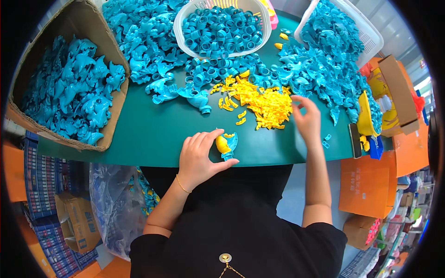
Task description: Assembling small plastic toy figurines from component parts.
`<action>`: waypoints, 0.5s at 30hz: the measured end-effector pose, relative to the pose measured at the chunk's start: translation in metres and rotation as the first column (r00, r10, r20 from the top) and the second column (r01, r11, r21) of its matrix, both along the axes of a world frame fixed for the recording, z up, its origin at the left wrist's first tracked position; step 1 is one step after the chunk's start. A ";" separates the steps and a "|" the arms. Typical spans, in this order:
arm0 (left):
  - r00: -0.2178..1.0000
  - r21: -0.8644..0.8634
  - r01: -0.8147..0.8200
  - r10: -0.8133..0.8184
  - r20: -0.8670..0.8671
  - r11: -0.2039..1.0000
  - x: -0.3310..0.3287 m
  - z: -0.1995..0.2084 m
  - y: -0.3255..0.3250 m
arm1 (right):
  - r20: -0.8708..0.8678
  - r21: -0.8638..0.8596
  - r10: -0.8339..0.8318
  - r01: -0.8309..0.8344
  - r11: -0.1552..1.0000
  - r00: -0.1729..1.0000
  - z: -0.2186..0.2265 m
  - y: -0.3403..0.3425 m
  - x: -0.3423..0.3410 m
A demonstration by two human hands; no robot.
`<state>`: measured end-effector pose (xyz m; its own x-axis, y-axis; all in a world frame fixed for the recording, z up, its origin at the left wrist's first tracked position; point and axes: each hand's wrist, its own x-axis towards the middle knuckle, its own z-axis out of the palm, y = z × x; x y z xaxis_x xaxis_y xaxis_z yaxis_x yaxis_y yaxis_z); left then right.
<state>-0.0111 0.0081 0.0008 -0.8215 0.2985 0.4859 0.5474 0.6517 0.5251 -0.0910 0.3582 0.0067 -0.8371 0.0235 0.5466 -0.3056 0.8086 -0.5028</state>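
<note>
At the table's near edge, my left hand (200, 150) curves its thumb and fingers around a small blue plastic shell part with a rounded yellow piece (223, 144) set in it. The index fingertip meets its upper end and the thumb lies by its lower end. My right hand (308, 119) is at the right side of a heap of small yellow plastic pieces (266, 104). Its thumb and index finger are slightly apart, and nothing shows between them; the other fingers are partly hidden. Two small light-blue pieces (326, 141) lie right of that forearm.
Blue shell parts fill a cardboard box (121, 104) on the left and lie heaped (148, 41) at the back. A white basket (177, 34) holds blue rings. On the right are another white basket (371, 34), a yellow container (364, 113) and a phone-like dark slab (355, 140).
</note>
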 end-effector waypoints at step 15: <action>1.000 -0.008 0.006 -0.005 0.018 1.000 -0.002 0.000 0.000 | 0.117 0.403 -0.354 0.281 0.871 0.928 0.003 0.047 -0.011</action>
<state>-0.0126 0.0082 0.0006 -0.8283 0.3067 0.4689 0.5416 0.6528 0.5296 -0.1016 0.4048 0.0101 -0.9037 0.1298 0.4080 0.0665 0.9839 -0.1657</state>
